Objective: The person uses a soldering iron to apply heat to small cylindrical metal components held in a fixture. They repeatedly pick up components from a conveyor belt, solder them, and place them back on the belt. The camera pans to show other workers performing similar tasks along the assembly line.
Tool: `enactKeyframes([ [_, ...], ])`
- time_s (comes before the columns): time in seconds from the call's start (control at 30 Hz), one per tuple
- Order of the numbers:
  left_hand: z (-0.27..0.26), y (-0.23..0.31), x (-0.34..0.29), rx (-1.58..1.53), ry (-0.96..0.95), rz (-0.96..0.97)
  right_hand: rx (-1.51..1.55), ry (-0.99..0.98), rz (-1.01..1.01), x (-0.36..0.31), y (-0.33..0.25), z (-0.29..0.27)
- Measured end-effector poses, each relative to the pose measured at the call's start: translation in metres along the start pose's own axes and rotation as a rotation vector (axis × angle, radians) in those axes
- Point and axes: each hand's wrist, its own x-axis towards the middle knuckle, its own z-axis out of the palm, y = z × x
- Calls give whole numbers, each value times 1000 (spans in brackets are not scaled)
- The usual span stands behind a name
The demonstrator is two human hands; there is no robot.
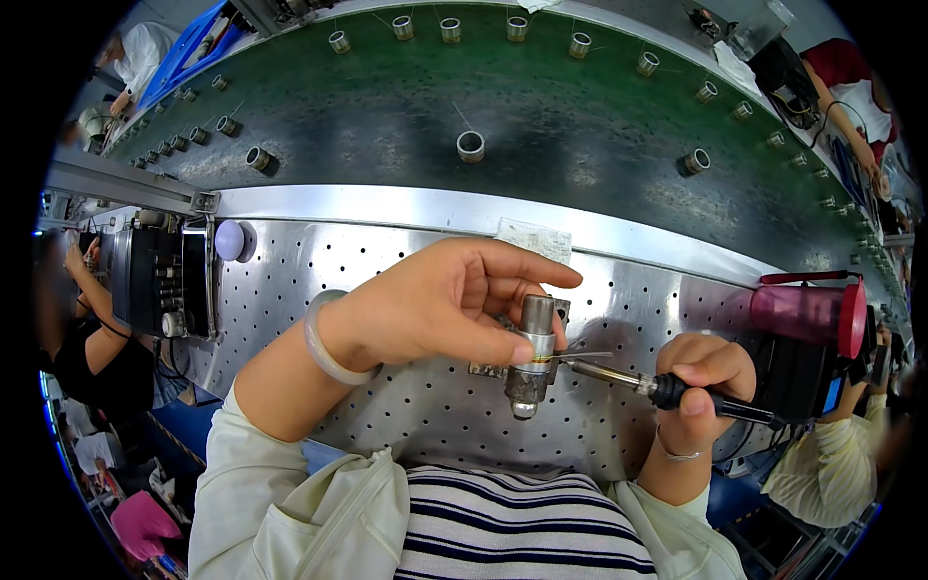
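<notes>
My left hand [435, 302] reaches in from the left, its thumb pressed against a small metal ring [541, 345] that sits around a cylindrical metal post [537, 313]. The index finger stretches out above the post, and the other fingers curl behind it. Thin wires [586, 354] stick out to the right of the ring. In my right hand [713, 379] is a soldering iron [667, 391] with a black handle, its tip pointing left, close to the ring by the wires. Whether the tip touches cannot be made out.
Beyond the perforated metal bench [329, 253] runs a green conveyor belt [387, 106] carrying several metal rings with wires. A black box with knobs [145, 275] and a purple knob [230, 240] are at left. At right stands a pink container [802, 314]. Other people work around the belt.
</notes>
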Motion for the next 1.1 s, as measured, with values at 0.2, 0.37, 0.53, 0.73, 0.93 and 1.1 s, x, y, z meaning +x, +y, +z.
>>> enactKeyframes([
  [0.2,-15,2,-1,-123,-60,23,44,138,45,4,-4,7],
  [0.37,-52,40,6,191,333,367,-19,238,82,1,-7,7],
  [0.53,-181,94,-53,1450,1314,584,23,171,94,2,-5,5],
  [0.73,-260,116,-99,1550,1395,125,107,186,134,2,-8,-3],
  [0.93,-133,107,-28,1923,1097,633,166,118,184,4,-13,-9],
  [1.1,-31,77,85,1581,407,683,98,133,121,2,-25,-14],
])
